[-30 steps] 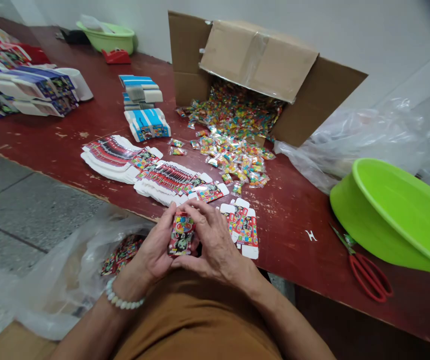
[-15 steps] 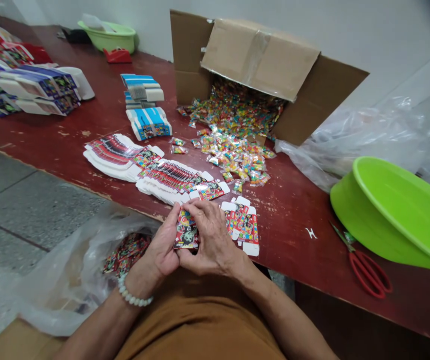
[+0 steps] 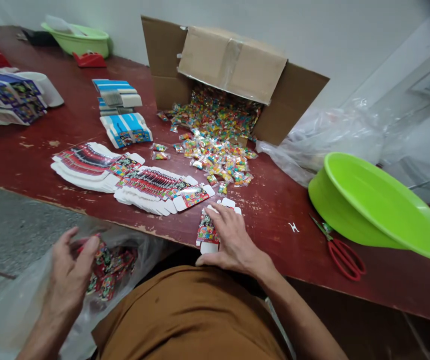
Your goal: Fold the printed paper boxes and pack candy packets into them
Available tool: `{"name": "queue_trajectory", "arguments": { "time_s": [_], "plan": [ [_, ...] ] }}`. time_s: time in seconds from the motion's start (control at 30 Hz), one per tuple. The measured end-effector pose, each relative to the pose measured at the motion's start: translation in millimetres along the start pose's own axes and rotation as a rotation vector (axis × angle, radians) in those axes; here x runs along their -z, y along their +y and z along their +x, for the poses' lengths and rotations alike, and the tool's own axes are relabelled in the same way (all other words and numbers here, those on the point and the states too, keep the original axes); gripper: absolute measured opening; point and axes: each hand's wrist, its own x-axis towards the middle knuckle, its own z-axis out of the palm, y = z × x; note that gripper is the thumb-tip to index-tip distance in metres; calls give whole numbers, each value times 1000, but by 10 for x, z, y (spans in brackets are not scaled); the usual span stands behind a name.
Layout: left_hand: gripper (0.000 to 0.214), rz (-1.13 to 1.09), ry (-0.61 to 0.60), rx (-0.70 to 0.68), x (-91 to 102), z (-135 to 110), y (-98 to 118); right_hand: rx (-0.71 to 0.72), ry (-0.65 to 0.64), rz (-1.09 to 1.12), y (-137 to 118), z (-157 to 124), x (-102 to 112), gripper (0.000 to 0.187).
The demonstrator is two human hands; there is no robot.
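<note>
Two hands were well apart. Right hand lay palm down at the table edge, fingers spread over a flat printed cardboard box blank, touching it but not clamped; the blank sat under and just left of the palm. Left hand was past the table edge above a clear plastic bag, fingers curled, just beside a pile of red printed boxes in the bag. A thin red strip showed at the fingertips; cannot tell if it was pinched. Beyond the right hand, two rows of stacked printed blanks lay on the dark red table. Further on, a tipped cardboard carton spilled small clear packets of colourful sweets. Blue-and-white blanks were left of it. To the right, a lime green basin tilted on its rim, red-handled scissors just beside it.
</note>
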Motion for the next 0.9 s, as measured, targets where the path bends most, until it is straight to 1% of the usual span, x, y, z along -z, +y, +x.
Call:
{"name": "queue_trajectory", "arguments": {
  "time_s": [0.03,0.07,0.1,0.13,0.17,0.23,0.27,0.3,0.37,0.43,0.5,0.53,0.6,0.67,0.7,0.77,0.8,0.87,0.9],
  "plan": [
    [59,141,23,-40,62,35,-80,-20,-10,-59,59,-67,-1,116],
    [60,172,26,-50,96,42,-129,-18,-17,-114,93,-127,-27,116],
    [62,145,-21,-34,99,20,-145,3,-12,-159,105,-179,-74,110],
    [62,63,-98,-15,73,-27,-131,39,14,-195,100,-220,-135,96],
    [62,-43,-191,18,21,-96,-91,87,67,-221,84,-247,-203,75],
    [63,-219,-423,99,-133,-266,32,186,233,-260,52,-261,-317,31],
    [61,-281,-558,164,-222,-351,102,225,327,-274,41,-249,-346,17],
    [57,-342,-694,233,-313,-427,172,255,418,-281,34,-229,-353,11],
    [55,-462,-940,377,-483,-537,305,288,567,-270,12,-181,-300,12],
    [59,-622,-1165,539,-631,-589,436,318,680,-223,-45,-147,-201,14],
    [62,-848,-1317,674,-753,-602,563,378,741,-172,-144,-143,-117,16],
    [63,-961,-1364,717,-803,-603,619,417,747,-149,-203,-151,-94,17],
    [63,-1113,-1381,751,-869,-601,699,484,729,-115,-317,-179,-91,19],
    [65,-1141,-1359,735,-887,-602,722,523,696,-101,-400,-211,-122,23],
    [66,-1127,-1331,706,-878,-603,713,528,687,-91,-428,-224,-137,22],
    [65,-1084,-1232,594,-840,-603,676,508,683,-39,-455,-240,-144,15],
    [63,-1058,-1180,528,-816,-601,657,486,685,7,-457,-241,-131,16],
    [56,-995,-1076,402,-774,-592,638,432,679,124,-444,-224,-75,26],
    [51,-959,-1044,342,-759,-586,641,397,676,186,-431,-205,-38,30]
  ]
}}
